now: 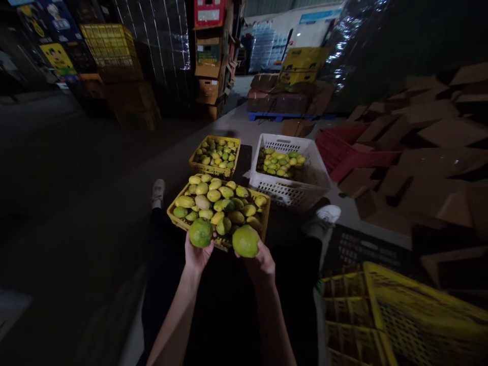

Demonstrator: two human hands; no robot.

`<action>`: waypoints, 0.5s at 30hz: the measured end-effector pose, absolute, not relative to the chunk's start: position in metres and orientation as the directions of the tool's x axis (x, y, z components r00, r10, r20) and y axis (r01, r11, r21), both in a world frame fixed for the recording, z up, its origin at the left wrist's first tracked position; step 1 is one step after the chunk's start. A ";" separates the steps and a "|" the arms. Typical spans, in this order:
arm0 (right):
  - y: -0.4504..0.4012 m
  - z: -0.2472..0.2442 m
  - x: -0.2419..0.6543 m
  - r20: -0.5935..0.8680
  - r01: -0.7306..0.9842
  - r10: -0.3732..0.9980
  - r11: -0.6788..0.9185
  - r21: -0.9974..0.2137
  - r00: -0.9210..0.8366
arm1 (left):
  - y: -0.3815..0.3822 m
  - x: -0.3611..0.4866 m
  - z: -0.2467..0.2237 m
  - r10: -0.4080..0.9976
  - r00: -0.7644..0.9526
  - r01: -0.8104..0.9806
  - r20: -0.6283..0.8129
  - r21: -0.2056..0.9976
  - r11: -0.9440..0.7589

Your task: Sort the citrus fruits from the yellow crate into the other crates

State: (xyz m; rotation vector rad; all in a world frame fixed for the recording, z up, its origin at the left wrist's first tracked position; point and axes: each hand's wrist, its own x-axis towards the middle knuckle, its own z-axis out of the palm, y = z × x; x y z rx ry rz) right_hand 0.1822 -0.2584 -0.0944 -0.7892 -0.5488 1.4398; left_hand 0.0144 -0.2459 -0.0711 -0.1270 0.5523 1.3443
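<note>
My left hand [198, 256] holds a dark green round citrus fruit [201, 233], and my right hand [263, 259] grips a lighter yellow-green one [246, 241]. Both fruits are raised side by side over the near edge of a yellow crate [267, 216] heaped with yellow and green fruits [214, 195]. Behind it stands a smaller-looking yellow crate [196, 165] full of similar fruit. A white crate [316, 173] at its right has yellow-green fruits [282, 162] gathered inside.
Empty yellow crates [430, 310] lie at the lower right. A red crate [343, 147] and a heap of flattened cardboard boxes [430, 168] fill the right side. Stacked boxes [208, 66] and yellow crates [110, 48] stand behind. My shoes flank the crates.
</note>
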 end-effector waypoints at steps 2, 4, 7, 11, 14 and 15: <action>-0.260 -0.098 0.180 -0.116 -0.626 0.987 -0.024 -0.779 0.107 | -0.248 0.014 -0.071 0.871 0.119 -0.945 -0.477 0.213 0.247; -0.259 -0.096 0.178 -0.050 -0.594 0.991 0.034 -0.804 0.123 | -0.247 0.016 -0.067 0.869 0.143 -0.943 -0.473 0.203 0.265; -0.260 -0.086 0.175 0.030 -0.576 0.996 0.070 -0.815 0.080 | -0.246 0.021 -0.058 0.860 0.208 -0.928 -0.467 0.185 0.324; -0.264 -0.074 0.173 0.015 -0.543 1.000 0.016 -0.839 0.006 | -0.245 0.025 -0.045 0.847 0.218 -0.918 -0.485 0.193 0.347; -0.266 -0.070 0.172 -0.001 -0.539 1.000 -0.015 -0.842 -0.027 | -0.246 0.025 -0.039 0.848 0.200 -0.917 -0.491 0.211 0.338; -0.266 -0.069 0.171 0.000 -0.547 0.999 -0.020 -0.837 -0.037 | -0.246 0.025 -0.038 0.848 0.189 -0.917 -0.495 0.221 0.333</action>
